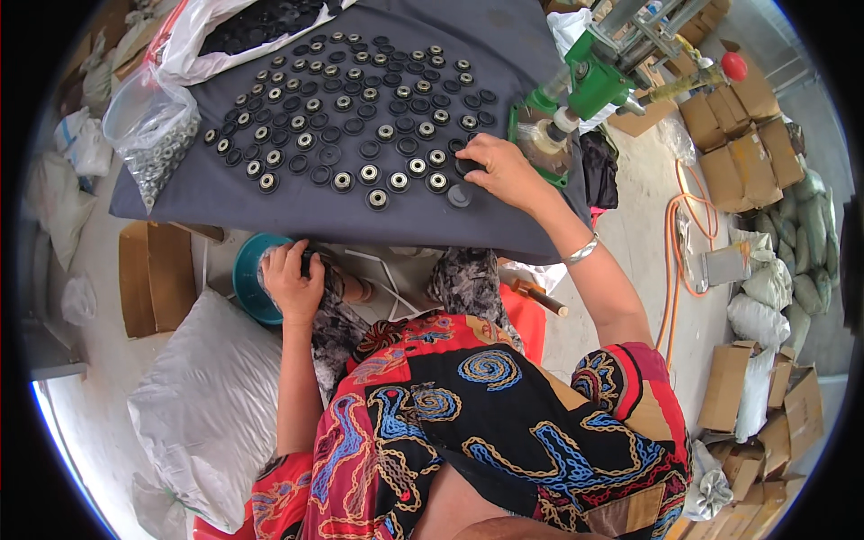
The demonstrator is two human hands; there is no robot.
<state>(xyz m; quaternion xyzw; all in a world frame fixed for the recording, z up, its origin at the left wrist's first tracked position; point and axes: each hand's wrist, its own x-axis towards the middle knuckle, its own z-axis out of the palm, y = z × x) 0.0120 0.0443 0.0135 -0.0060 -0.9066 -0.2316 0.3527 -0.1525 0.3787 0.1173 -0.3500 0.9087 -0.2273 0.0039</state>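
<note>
My right hand (508, 175) pinches a black round cap (466, 166) between thumb and fingertips at the right end of the table. Just below it lies a flat grey disc (459, 195). Many black rings are spread over the dark cloth (297, 211), several with a shiny metal bearing (342, 182) in the middle. At the lower left, beside the table edge, my left hand (292, 279) is closed at the rim of a teal basin (252, 286). A small dark part (308, 259) shows by its thumb; its shape is mostly hidden.
A green hand press (585, 81) with a red knob (734, 66) stands right of my right hand. A clear bag of metal bearings (153, 144) hangs over the table's left edge. Cardboard boxes (733, 144), a white sack (211, 396) and an orange hose (670, 261) lie around.
</note>
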